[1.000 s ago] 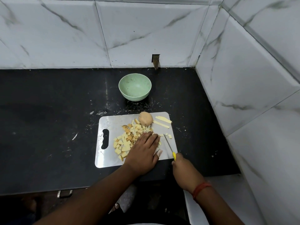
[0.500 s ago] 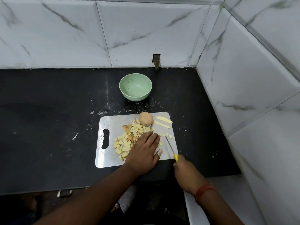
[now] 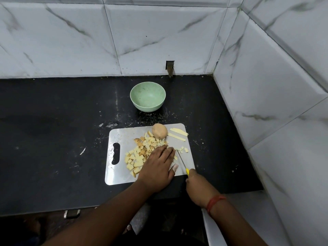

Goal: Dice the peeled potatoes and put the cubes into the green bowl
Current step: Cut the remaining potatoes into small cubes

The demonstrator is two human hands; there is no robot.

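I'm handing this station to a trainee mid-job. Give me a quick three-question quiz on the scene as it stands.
1. True or false: the green bowl already holds potato cubes.
2. Which hand holds the yellow-handled knife? A) left B) right
3. Fill in: the whole potato sits at the far edge of the ____.

Key:
1. False; it looks empty, and the cubes lie on the cutting board.
2. B; the right hand holds it, while the left hand rests on the cubes.
3. cutting board.
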